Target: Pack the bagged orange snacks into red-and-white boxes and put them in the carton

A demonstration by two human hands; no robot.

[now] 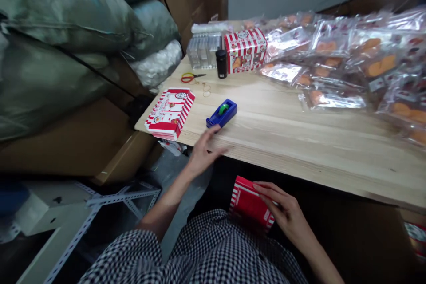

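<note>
My left hand [203,153] hovers at the table's front edge, slightly blurred, its thumb and fingers apart and nothing between them. Just beyond its fingertips stands a blue tape dispenser [222,114] with a green roll core; whether they touch is unclear. Low in front of my body, my right hand [281,206] grips a red carton [248,204] with striped edges, fingers along its upper side. The carton's lower end is dark and partly hidden. Left of the dispenser lies a stack of flat red-and-white striped cartons [170,113].
Scissors [191,77], rubber bands [207,90], a black bottle [221,64] and a striped box [245,51] stand or lie toward the back of the wooden table [282,128]. Clear cases [204,51] are beside them. Many plastic-wrapped packs [336,69] cover the right. Large sacks [66,22] are piled left.
</note>
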